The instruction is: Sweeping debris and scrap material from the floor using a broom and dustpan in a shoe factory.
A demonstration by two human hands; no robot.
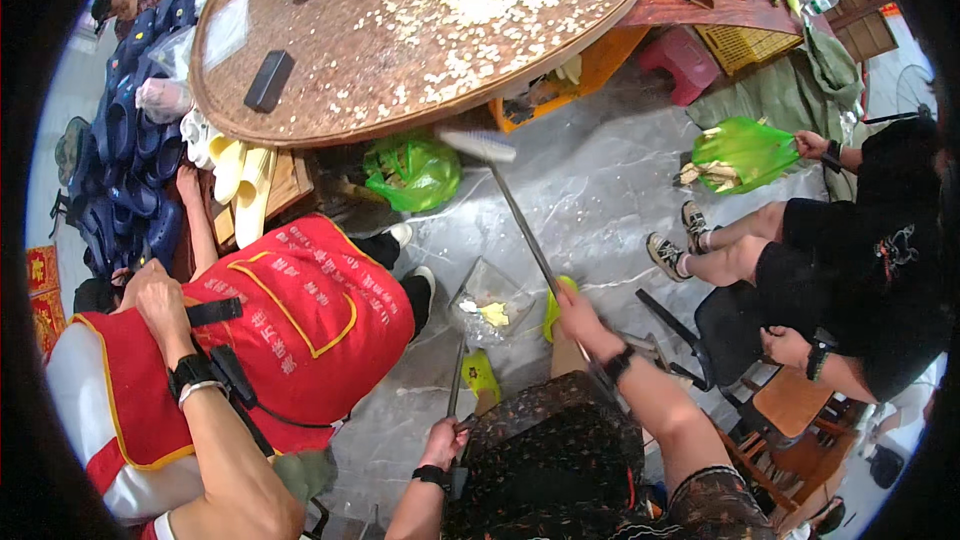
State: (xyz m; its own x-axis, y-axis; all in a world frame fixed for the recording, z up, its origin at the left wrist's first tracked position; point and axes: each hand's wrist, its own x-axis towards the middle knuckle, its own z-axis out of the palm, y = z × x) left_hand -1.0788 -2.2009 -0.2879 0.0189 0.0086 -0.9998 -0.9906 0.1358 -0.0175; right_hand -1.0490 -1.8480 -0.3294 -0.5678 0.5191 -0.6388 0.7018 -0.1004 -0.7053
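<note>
I record remotely: left fingers [452,434] gripping dustpan [490,275] by its handle | right fingers [574,314] closed round broom [521,222], its head blurred | pale scraps [494,314] toward dustpan's near edge.

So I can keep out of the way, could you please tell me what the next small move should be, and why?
Probably draw the broom head toward the dustpan: the right hand has it extended beyond the dustpan, which the left hand holds, with yellow scraps inside.
</note>
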